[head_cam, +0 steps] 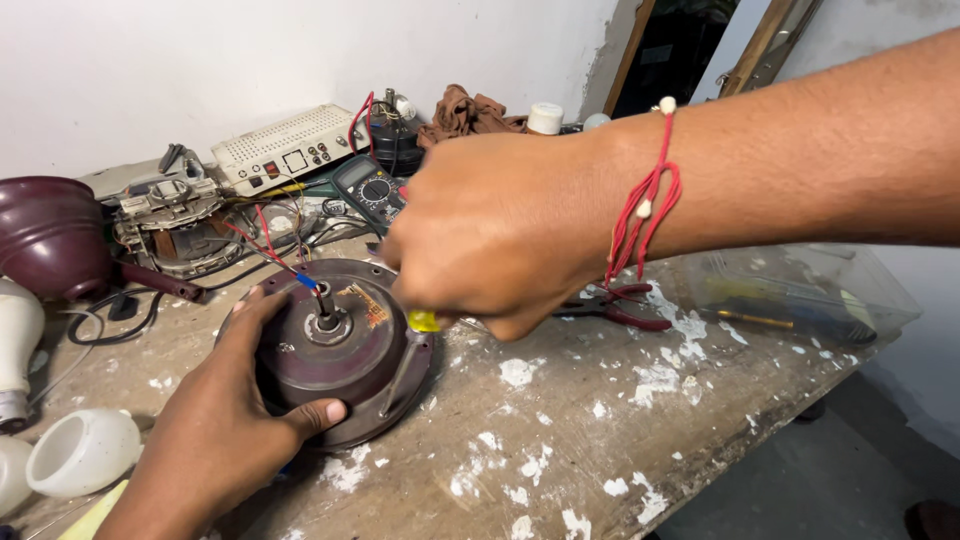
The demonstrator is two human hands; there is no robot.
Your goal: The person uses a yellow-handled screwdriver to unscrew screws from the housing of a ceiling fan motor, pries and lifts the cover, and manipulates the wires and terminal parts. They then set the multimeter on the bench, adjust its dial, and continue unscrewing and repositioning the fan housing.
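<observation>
While the paint-flecked wooden workbench (620, 440) carries everything, the thing under your hands is the round, dark maroon fan motor housing (340, 355), lying flat near the bench's middle, at about 9 o'clock from your right hand. It looks like cast metal: heavy, stiff, and smooth enough to turn under a push, so the rim is the sound place to grip it, not the thin red and blue wires (275, 262) leaving its shaft (326, 300) toward 11 o'clock.

Your left hand (215, 430) lies spread over the housing's rim at 7 o'clock, palm down, thumb pressed on the top face. Your right hand (490, 235), wrist tied with a red thread (645, 205), is closed in a fist around a tool with a yellow handle (423, 321), which only peeks out below the fingers at the housing's 3 o'clock edge; you cannot tell what its tip touches.

At 10 o'clock from the motor sits a maroon dome cover (50, 235), with a bare motor winding block (170, 225) beside it. At 12 o'clock lie a white perforated box (285, 148) and a dark multimeter (370, 190). A clear plastic box (800, 290) stands at 3 o'clock, red-handled pliers (615, 305) nearer in, and white bulb shells (80, 450) at 8 o'clock.
</observation>
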